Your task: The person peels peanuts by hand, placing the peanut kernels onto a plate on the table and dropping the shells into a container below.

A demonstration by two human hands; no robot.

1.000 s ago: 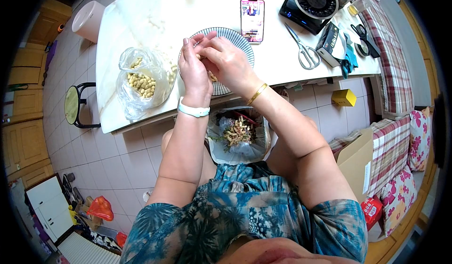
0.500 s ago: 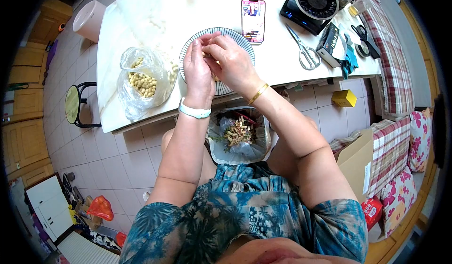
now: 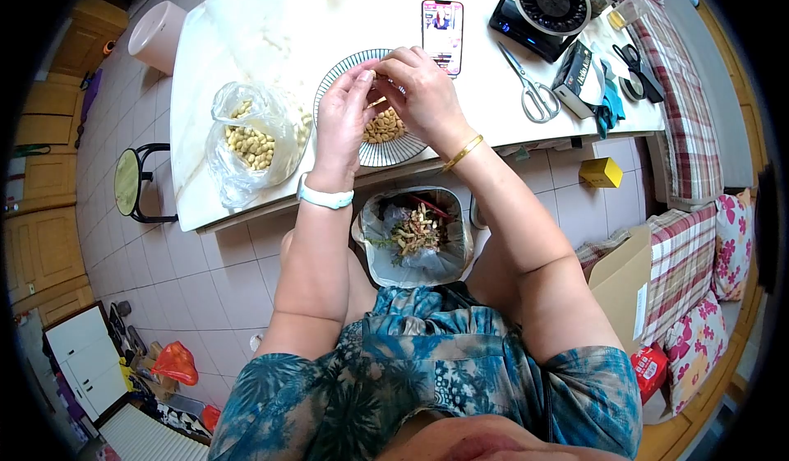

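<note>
Over a striped plate (image 3: 329,75), both hands meet at the fingertips. My left hand (image 3: 343,124), with a pale band at the wrist, pinches a small tan peanut (image 3: 374,74). My right hand (image 3: 426,95), below a gold bracelet, has its fingers closed on the same peanut from the other side. Shelled peanuts (image 3: 385,126) lie in a heap on the plate, partly hidden by the hands. Left of the plate, a clear plastic bag (image 3: 283,161) stands open with unshelled peanuts (image 3: 251,147) inside.
A lined bin (image 3: 378,268) with shells and scraps stands between the knees. Beyond the plate is a lit phone (image 3: 442,38). Scissors (image 3: 538,99), a black fan (image 3: 551,9) and a box (image 3: 575,83) occupy the table's right side. A stool (image 3: 131,183) stands left.
My hands have drawn slightly apart and opened up from a cupped hold, uncovering the peanut at the fingertips and the heap on the plate. My right hand has shifted right.
</note>
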